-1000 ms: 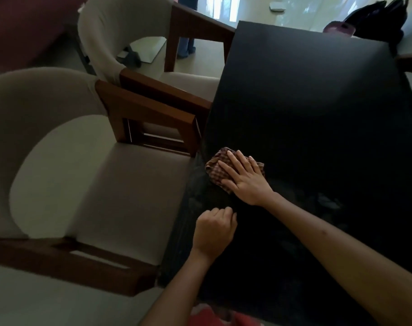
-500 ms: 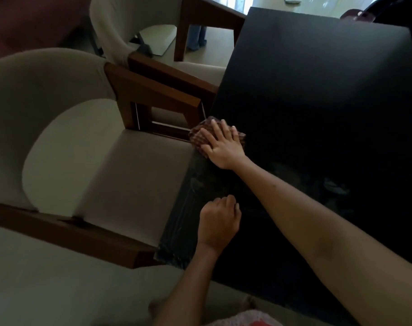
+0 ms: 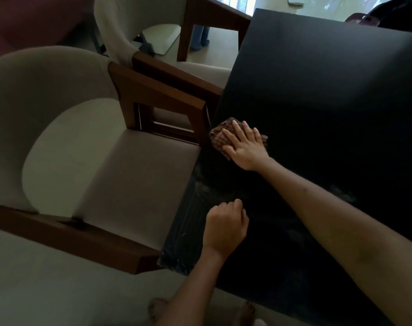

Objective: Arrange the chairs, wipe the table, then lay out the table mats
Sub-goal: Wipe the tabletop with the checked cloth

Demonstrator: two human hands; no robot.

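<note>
Right hand [image 3: 246, 147] is lying flat, fingers straight and slightly spread, pressing a brown checked cloth [image 3: 220, 137] onto the black rectangular table top [image 3: 329, 95]. Cloth is sitting at the table's left edge, just beside the front post of the near chair's wooden armrest, bunched under the palm with its left part sticking out past the fingertips. Left hand [image 3: 225, 225] is resting on the table nearer the person, fingers curled into a loose fist, gripping nothing visible. Faint pale streaks are showing on the dark surface between the two hands and along the near left edge. Beige upholstered armchair with brown wooden arms [image 3: 94, 161] is standing against the table's left side, seat touching or almost touching the edge. Second matching beige armchair [image 3: 158, 43] is standing further along the same side. Dark bag [image 3: 398, 17] is sitting at the far right corner, mostly cut off. Bare feet [image 3: 158, 309] are showing at the bottom edge on the pale floor.
</note>
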